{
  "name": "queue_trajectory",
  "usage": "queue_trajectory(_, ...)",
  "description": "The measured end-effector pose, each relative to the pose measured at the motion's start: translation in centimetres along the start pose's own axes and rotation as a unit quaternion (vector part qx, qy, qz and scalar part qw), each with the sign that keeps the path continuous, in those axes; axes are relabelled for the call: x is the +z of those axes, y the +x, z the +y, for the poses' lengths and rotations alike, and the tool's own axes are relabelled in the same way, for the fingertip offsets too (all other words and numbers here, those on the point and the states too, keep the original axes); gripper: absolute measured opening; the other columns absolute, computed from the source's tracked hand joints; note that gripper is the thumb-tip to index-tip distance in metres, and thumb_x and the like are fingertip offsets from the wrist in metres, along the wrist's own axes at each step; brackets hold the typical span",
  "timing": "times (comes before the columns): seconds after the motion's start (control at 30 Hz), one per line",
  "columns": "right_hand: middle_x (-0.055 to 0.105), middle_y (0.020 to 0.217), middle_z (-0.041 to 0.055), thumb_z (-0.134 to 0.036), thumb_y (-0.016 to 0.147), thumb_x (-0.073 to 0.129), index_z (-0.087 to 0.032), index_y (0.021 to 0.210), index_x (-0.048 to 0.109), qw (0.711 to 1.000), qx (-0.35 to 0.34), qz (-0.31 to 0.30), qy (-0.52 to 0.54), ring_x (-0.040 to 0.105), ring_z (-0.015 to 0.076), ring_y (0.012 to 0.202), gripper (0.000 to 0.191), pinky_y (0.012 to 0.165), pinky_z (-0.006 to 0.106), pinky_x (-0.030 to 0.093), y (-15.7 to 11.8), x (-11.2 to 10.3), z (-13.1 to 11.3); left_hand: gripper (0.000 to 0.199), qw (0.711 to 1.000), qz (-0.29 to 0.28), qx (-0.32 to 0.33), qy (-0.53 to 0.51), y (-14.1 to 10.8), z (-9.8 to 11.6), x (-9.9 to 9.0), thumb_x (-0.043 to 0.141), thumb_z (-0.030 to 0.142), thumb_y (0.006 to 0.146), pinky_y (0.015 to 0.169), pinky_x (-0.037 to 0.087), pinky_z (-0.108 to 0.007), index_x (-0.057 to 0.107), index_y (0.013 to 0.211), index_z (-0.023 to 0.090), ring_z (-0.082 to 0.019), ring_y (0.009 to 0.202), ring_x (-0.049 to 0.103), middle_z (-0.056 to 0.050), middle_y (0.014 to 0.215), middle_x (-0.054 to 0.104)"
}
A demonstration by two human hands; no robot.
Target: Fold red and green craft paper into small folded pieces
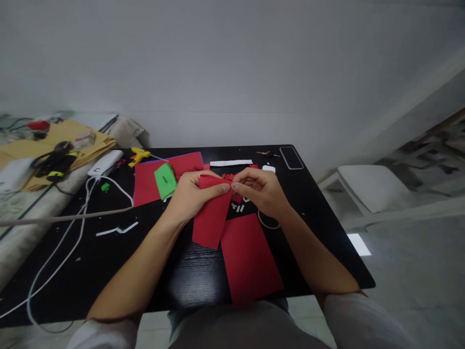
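Note:
A piece of red paper [210, 220] hangs from my left hand [194, 191], which pinches it near its top edge between thumb and fingers. My right hand [259, 189] meets it at the paper's upper right corner, thumb and forefinger pressed together there. Another sheet of red paper [250, 257] lies flat on the table below my hands. Small red paper pieces [237, 198] and white paper scraps [238, 208] lie just behind and under the fingers. Left of my left hand, folded green paper [165, 180] rests on larger red sheets [145, 186].
A yellow glue gun [138, 156] lies at the back left, near a white power strip [105, 163] and cables [82, 218]. A phone [291, 158], keys [269, 154] and a white strip [231, 163] lie toward the back of the black table [312, 218]. A white stool [372, 186] stands right.

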State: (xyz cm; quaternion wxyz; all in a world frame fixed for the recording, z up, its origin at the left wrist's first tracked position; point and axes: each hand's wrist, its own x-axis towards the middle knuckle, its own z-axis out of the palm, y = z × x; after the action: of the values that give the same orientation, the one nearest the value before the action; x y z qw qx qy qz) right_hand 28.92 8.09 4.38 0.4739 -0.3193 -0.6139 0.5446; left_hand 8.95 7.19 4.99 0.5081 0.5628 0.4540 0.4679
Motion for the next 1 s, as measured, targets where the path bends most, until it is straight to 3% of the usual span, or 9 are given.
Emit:
queue_trajectory(0.47, 0.074, 0.074, -0.0001, -0.033, 0.081, 0.085, -0.02, 0.084, 0.072, 1.0, 0.002, 0.014, 0.001, 0.071, 0.0134, 0.066, 0.019, 0.067, 0.028, 0.061, -0.17, 0.31, 0.1, 0.018, 0.999, 0.036, 0.02, -0.014, -0.32, 0.09, 0.41, 0.09, 0.034, 0.075, 0.061, 0.053, -0.024, 0.082, 0.079, 0.018, -0.014, 0.066, 0.069, -0.003, 0.078, 0.077)
queue_trajectory(1.0, 0.074, 0.072, -0.0007, -0.028, 0.084, 0.08, -0.019, 0.085, 0.073, 1.0, -0.009, 0.023, 0.0, 0.07, 0.011, 0.063, 0.011, 0.062, 0.024, 0.06, -0.11, 0.37, 0.33, 0.018, 0.999, 0.021, 0.001, -0.05, -0.42, 0.27, 0.49, 0.092, 0.034, 0.075, 0.06, 0.056, -0.021, 0.082, 0.08, 0.02, -0.013, 0.064, 0.073, -0.001, 0.074, 0.08)
